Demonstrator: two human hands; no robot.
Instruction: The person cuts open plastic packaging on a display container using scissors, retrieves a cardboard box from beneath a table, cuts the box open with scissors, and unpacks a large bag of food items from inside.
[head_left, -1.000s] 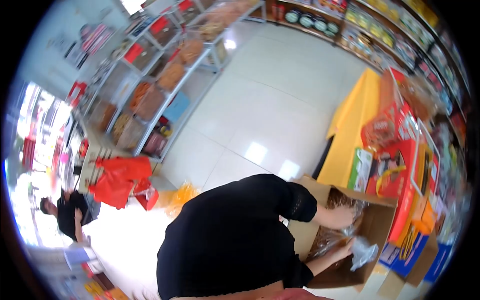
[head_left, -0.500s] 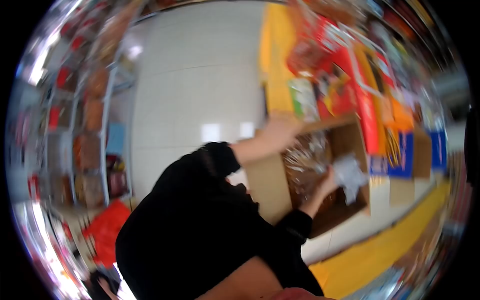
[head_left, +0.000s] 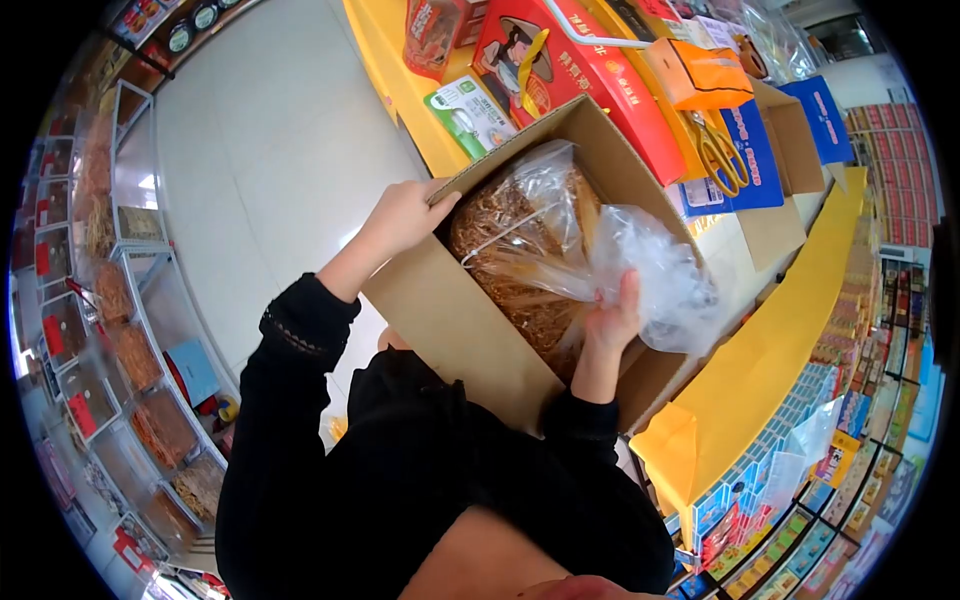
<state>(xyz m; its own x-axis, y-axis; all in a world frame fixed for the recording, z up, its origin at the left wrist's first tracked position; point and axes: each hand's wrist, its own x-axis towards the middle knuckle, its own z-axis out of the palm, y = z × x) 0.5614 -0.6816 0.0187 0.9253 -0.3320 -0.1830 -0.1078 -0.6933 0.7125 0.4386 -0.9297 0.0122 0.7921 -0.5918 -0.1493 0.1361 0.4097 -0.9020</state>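
An open cardboard box [head_left: 460, 320] is tilted in front of my body. Inside lies a clear plastic bag [head_left: 520, 225] full of brown, shredded dried goods. My left hand [head_left: 408, 215] is closed on the box's upper left rim, thumb over the edge. Reaching into the box, my right hand [head_left: 612, 318] grips the gathered neck of the bag, thumb up. The bag's loose, crumpled top [head_left: 665, 285] puffs out to the right of that hand, against the box wall. Part of my right hand's fingers is hidden behind the plastic.
A yellow-covered table [head_left: 370, 40] beyond the box bears a red gift box [head_left: 590, 80], a green-and-white package [head_left: 470, 115] and yellow-handled scissors [head_left: 722, 160]. Shelves of bagged goods [head_left: 135, 350] line the left. A yellow-covered counter [head_left: 770, 350] runs along the right.
The view has turned and sharpened, and the box now appears nearer and more tilted. Both hands stay on the box rim and the bag; more of the bag's brown contents shows.
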